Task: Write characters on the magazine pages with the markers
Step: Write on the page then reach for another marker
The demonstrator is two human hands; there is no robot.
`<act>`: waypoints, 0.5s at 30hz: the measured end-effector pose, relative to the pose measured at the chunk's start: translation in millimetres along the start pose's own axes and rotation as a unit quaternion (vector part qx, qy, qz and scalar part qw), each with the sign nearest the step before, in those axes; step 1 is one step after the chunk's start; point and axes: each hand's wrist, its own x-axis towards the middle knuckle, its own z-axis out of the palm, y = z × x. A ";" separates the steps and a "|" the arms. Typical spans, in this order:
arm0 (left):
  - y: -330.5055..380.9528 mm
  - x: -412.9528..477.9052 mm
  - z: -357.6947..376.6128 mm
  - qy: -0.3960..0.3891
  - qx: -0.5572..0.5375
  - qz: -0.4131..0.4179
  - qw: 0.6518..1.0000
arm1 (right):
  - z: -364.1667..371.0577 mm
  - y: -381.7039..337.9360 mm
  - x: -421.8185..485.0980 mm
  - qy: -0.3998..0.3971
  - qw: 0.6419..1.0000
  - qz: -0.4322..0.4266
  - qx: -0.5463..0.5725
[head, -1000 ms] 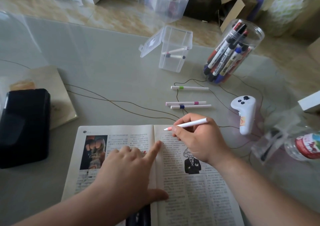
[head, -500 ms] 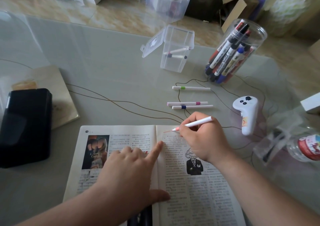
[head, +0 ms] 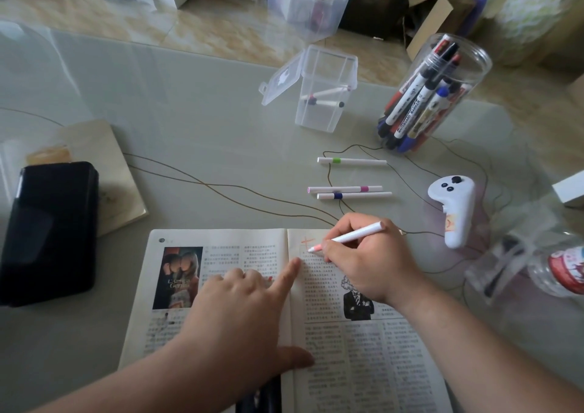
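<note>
While the right fingertips (head: 331, 250) pinch it, pink-tipped marker (head: 354, 236): held low on its white barrel between thumb and forefinger, tip down on the top margin of the right-hand page, back end slanting up and away to the right over the knuckles.
Marker tip: just right of a faint red stroke (head: 307, 242) (a cross-like mark) near the gutter, above the first lines of print.
Right hand (head: 369, 265): closed round the marker, heel resting on the page just above the small drawing of a suited figure.
Left index finger (head: 289, 275): stretched straight, its tip on the gutter just below and left of the marker tip, not touching it.
Left hand (head: 240, 311): lying on the left-hand page, thumb spread out onto the right page, the other fingers folded under; it grasps nothing.
Magazine (head: 363, 368): open flat at the near edge of the table (head: 189, 112), a photograph on its left page.
Spare markers: green-banded (head: 352, 161), pink-banded (head: 344, 189) and blue-banded (head: 354, 195), lying on the table beyond the right hand, well apart from it.
Clear box (head: 319, 115): lid open, two markers inside.
Jar (head: 467, 74): whiteboard markers standing in it.
White controller (head: 455, 207): right of the hand.
Black case (head: 47, 232): far left.
</note>
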 end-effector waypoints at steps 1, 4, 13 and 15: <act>-0.2 0.0 -0.4 -0.001 0.000 -0.001 1.000 | -0.7 0.2 0.2 -0.010 1.000 0.006 0.001; -0.6 0.2 -0.6 0.000 0.000 -0.003 1.000 | -3.1 1.0 2.4 -0.012 0.999 0.005 0.034; -0.3 0.2 -1.3 -0.001 -0.005 -0.002 1.000 | -1.6 6.3 4.7 0.031 0.999 -0.034 0.008; -0.2 0.1 -1.5 -0.001 -0.002 -0.003 1.000 | -1.8 5.1 4.0 0.025 0.999 -0.033 0.004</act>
